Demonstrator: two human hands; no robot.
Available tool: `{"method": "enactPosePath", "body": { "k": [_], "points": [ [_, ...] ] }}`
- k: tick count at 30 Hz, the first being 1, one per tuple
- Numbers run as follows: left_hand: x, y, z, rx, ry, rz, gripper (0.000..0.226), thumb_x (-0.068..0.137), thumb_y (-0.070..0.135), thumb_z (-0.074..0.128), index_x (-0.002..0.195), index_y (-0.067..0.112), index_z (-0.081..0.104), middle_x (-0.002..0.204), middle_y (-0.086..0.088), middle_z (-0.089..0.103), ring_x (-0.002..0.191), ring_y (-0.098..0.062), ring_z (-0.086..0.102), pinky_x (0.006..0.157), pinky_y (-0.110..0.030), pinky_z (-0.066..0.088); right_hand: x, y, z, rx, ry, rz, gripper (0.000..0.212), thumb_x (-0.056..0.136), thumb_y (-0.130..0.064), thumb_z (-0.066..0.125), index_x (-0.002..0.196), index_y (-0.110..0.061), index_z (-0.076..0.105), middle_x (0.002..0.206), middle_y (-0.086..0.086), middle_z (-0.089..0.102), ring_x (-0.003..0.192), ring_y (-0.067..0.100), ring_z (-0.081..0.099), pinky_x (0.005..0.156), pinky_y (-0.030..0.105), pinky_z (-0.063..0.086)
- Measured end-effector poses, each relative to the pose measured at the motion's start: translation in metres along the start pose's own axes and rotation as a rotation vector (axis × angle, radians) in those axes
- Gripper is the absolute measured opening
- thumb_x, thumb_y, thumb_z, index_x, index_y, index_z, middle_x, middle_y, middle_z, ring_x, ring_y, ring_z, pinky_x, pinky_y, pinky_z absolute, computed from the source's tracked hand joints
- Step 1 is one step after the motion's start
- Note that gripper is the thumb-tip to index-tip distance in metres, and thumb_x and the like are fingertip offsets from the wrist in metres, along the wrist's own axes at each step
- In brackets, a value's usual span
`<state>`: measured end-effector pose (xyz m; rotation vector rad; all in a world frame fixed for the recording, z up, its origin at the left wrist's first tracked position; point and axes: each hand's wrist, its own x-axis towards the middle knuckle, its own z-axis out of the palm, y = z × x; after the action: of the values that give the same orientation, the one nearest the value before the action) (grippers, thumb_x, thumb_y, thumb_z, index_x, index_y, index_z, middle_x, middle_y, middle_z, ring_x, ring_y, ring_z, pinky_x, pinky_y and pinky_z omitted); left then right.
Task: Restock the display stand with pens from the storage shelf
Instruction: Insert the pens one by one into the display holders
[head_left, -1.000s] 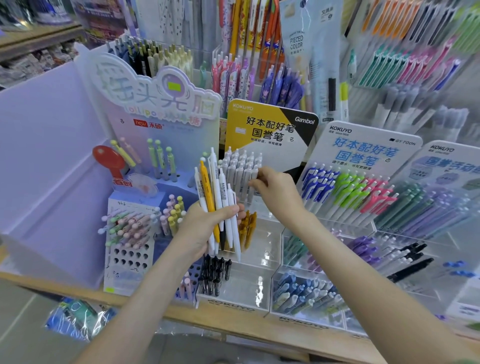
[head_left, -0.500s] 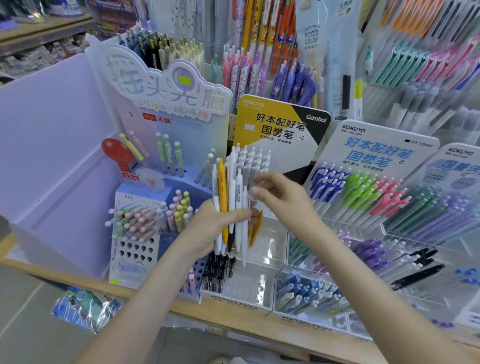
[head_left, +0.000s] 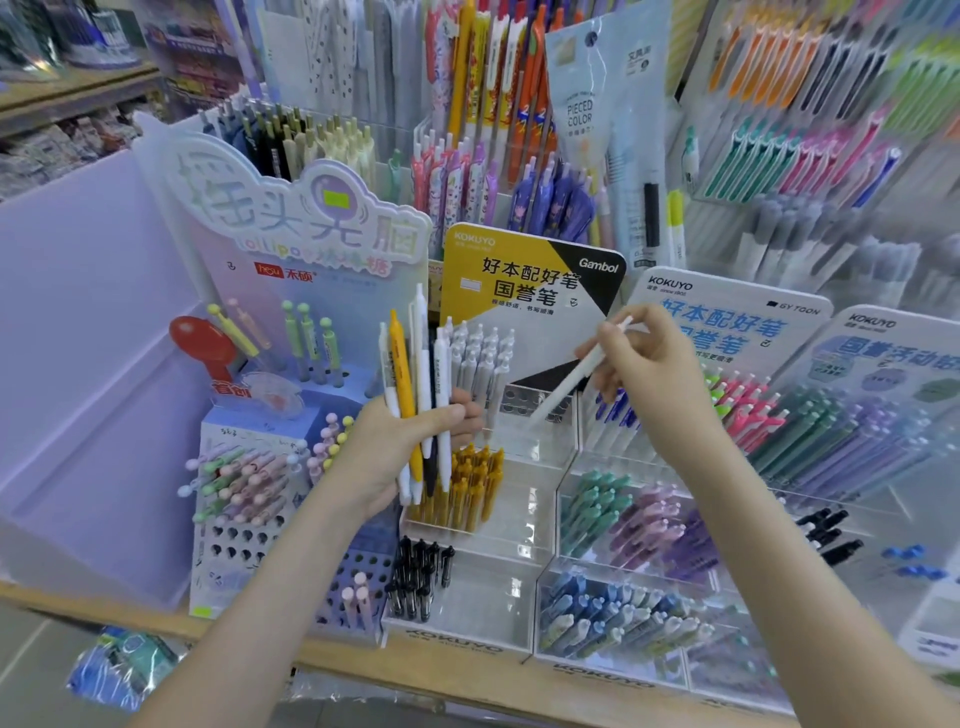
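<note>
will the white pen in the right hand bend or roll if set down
Probably stiff and light: the right hand pinches the white pen near one end, yet it looks straight. Its round barrel would likely roll on a flat surface.

The left hand (head_left: 400, 447) grips a bunch of pens (head_left: 418, 400) upright. Just right of it, the right hand (head_left: 649, 364) pinches one white pen (head_left: 576, 379), tip angled down toward the clear display stand (head_left: 519, 525)

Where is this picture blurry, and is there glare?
Head view: hanging coloured pens at upper right are smeared; the single white pen in the right hand is slightly blurred; the white and yellow pen bundle in the left hand is sharp; glare on the clear acrylic stand.
</note>
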<state>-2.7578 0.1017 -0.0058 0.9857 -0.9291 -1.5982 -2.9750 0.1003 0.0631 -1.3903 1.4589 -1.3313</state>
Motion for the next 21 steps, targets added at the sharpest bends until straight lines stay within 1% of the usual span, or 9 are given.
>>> {"method": "enactPosePath", "body": {
  "k": [2,5,6,8,10,13,16,19,21],
  "points": [
    [0.000,0.004,-0.001,-0.021,0.003,0.025,0.014,0.086,-0.007,0.056,0.092,0.001,0.065,0.080,-0.010,0.074,0.076,-0.021,0.073,0.067,-0.026,0.059,0.008,0.001,-0.002,-0.044,-0.026,0.002,0.004,0.096,-0.010,0.051,0.096,-0.008,0.054,0.087,0.016,0.069,0.061,0.020,0.063,0.060,0.032,0.057],
    [0.000,0.007,0.001,-0.046,0.001,0.042,0.014,0.087,-0.007,0.055,0.093,0.001,0.065,0.078,-0.009,0.074,0.074,-0.020,0.073,0.067,-0.027,0.060,0.019,0.010,0.006,-0.079,-0.165,0.084,0.007,0.092,-0.002,0.055,0.093,-0.007,0.060,0.090,0.016,0.064,0.077,0.020,0.070,0.075,0.028,0.058],
    [0.001,0.007,0.001,-0.052,0.002,0.045,0.014,0.087,-0.007,0.055,0.093,0.002,0.065,0.077,-0.009,0.074,0.074,-0.020,0.073,0.067,-0.027,0.060,0.021,0.013,0.009,-0.089,-0.198,0.103,0.010,0.090,0.001,0.057,0.091,-0.009,0.061,0.090,0.015,0.063,0.080,0.021,0.071,0.079,0.029,0.057],
    [0.001,0.006,0.000,-0.056,0.010,0.043,0.014,0.087,-0.006,0.056,0.094,0.002,0.065,0.078,-0.008,0.075,0.075,-0.019,0.073,0.066,-0.027,0.059,0.026,0.020,0.016,-0.136,-0.213,0.100,0.019,0.085,0.006,0.060,0.087,-0.013,0.060,0.092,0.013,0.063,0.085,0.025,0.071,0.084,0.037,0.057],
    [0.001,0.005,-0.001,-0.063,0.022,0.040,0.015,0.087,-0.006,0.056,0.095,0.002,0.065,0.080,-0.009,0.075,0.077,-0.020,0.073,0.067,-0.026,0.059,0.029,0.023,0.022,-0.181,-0.197,0.098,0.023,0.084,0.009,0.058,0.086,-0.015,0.059,0.090,0.012,0.064,0.083,0.025,0.071,0.084,0.041,0.056],
    [0.002,0.004,-0.004,-0.083,0.036,0.030,0.015,0.086,-0.006,0.058,0.096,0.002,0.065,0.083,-0.011,0.075,0.080,-0.022,0.073,0.070,-0.029,0.060,0.034,0.022,0.030,-0.307,-0.136,0.026,0.019,0.087,0.009,0.047,0.089,-0.008,0.056,0.083,0.016,0.064,0.072,0.020,0.068,0.076,0.039,0.058],
    [0.001,0.002,-0.005,-0.096,0.040,0.021,0.016,0.086,-0.006,0.057,0.096,0.003,0.065,0.083,-0.011,0.075,0.080,-0.022,0.073,0.069,-0.028,0.059,0.038,0.023,0.037,-0.474,-0.096,-0.111,0.001,0.091,-0.003,0.053,0.091,-0.002,0.052,0.075,0.006,0.062,0.069,0.019,0.062,0.075,0.043,0.054],
    [-0.001,0.002,-0.005,-0.110,0.034,0.013,0.015,0.086,-0.006,0.057,0.096,0.001,0.065,0.083,-0.012,0.074,0.080,-0.022,0.073,0.067,-0.026,0.058,0.038,0.026,0.041,-0.506,-0.038,-0.159,0.012,0.090,-0.009,0.058,0.085,-0.002,0.050,0.075,0.002,0.062,0.069,0.017,0.060,0.074,0.043,0.052],
    [-0.002,0.001,-0.006,-0.110,0.025,0.009,0.015,0.086,-0.006,0.057,0.097,0.001,0.065,0.083,-0.012,0.074,0.080,-0.022,0.073,0.067,-0.026,0.058,0.037,0.028,0.043,-0.501,-0.007,-0.180,0.011,0.090,-0.009,0.058,0.089,0.000,0.052,0.077,-0.001,0.063,0.073,0.014,0.060,0.076,0.044,0.051]
  ]
}}
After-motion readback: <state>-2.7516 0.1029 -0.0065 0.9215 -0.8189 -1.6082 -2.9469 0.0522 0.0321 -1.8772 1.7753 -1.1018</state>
